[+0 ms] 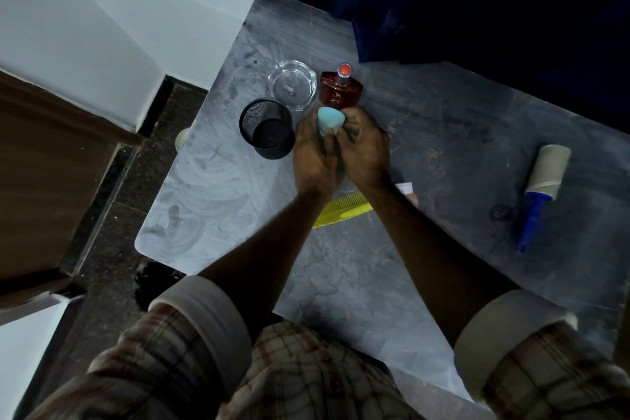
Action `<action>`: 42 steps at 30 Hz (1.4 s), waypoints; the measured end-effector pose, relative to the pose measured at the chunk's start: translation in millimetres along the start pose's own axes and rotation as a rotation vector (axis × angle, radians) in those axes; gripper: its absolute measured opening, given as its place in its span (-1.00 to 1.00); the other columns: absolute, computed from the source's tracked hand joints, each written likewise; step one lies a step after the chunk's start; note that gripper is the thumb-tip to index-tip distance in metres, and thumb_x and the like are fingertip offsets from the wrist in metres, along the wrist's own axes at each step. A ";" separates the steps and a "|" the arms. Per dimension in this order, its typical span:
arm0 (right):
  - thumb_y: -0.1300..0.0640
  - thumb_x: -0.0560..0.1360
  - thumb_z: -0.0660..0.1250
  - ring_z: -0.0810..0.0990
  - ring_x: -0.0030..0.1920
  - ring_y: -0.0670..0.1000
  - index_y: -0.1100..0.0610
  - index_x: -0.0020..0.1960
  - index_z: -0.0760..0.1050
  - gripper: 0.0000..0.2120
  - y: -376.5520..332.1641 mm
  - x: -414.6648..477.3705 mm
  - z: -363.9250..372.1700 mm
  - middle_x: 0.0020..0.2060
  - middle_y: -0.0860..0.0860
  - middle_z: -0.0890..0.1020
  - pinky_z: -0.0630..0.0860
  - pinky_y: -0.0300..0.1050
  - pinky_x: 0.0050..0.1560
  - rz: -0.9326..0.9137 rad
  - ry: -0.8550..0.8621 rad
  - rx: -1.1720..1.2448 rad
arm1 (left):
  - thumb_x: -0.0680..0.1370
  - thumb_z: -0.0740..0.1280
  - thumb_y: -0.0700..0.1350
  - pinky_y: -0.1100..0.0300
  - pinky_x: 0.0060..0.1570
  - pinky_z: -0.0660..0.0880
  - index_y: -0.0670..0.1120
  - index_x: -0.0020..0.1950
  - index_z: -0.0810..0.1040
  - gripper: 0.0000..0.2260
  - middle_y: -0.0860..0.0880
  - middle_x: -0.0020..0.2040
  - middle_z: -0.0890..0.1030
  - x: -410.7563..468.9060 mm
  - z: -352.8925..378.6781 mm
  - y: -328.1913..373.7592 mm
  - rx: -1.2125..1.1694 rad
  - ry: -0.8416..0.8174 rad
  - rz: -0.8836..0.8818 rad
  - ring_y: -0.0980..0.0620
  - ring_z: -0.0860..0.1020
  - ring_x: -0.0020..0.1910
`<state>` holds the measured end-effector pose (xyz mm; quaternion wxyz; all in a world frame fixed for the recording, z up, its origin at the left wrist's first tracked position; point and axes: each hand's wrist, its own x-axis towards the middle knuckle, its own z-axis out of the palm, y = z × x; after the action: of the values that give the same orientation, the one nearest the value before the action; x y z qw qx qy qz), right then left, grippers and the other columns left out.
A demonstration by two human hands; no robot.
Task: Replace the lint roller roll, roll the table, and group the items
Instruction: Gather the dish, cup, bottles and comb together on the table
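A small teal sponge [330,119] sits between my two hands near the middle of the grey table [443,133]. My left hand [315,157] and my right hand [365,147] both close around it. Just beyond them stand a dark red perfume bottle [340,89] with an orange cap, a clear glass ashtray [289,83] and a black mesh cup [267,128]. A yellow comb [342,211] lies under my forearms, partly hidden. The lint roller [542,191], blue handle and pale roll, lies on the table far to the right.
A small pale item [407,191] peeks out beside my right wrist. Dark blue cloth [443,10] hangs over the table's far side. The table's left edge drops to a dark floor [112,215] beside a wooden door [44,181].
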<state>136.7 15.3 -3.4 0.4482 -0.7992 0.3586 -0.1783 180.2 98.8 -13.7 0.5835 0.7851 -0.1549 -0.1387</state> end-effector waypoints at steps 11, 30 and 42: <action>0.21 0.55 0.39 0.68 0.11 -0.12 0.09 0.29 0.55 -0.68 0.8 -1.6 -5.0 0.16 0.01 0.70 0.67 -0.14 0.14 0.004 -0.027 -0.021 | 0.70 0.30 -0.06 -0.13 0.44 0.51 -0.17 0.66 0.27 -0.45 -0.18 0.53 0.46 -3.2 -1.0 -9.1 0.049 -0.011 0.000 -0.10 0.51 0.49; 0.19 0.47 0.39 0.69 0.06 0.06 0.14 0.18 0.60 -0.71 67.6 -106.3 -111.9 0.07 0.07 0.70 0.60 -0.17 0.13 0.197 0.230 -0.178 | 0.53 0.27 -0.26 0.02 0.09 0.64 -0.21 0.18 0.68 -0.71 -0.11 0.04 0.75 -122.7 9.3 3.5 0.068 -0.321 -0.123 -0.06 0.70 0.00; -0.02 0.52 0.44 0.65 0.02 0.18 0.18 0.03 0.64 -0.74 91.1 -132.3 -112.8 -0.07 0.14 0.71 0.57 0.06 0.05 0.286 0.041 -0.370 | 0.48 0.50 -0.11 0.11 -0.41 0.65 0.02 0.07 0.69 -0.83 -0.02 -0.22 0.72 -121.8 39.6 13.8 -0.186 -0.438 -0.649 0.03 0.71 -0.33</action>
<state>-59.2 14.8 -15.2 0.3075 -0.8051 0.5035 -0.0604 51.9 109.8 -7.1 0.5310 0.6891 -0.0066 -0.4931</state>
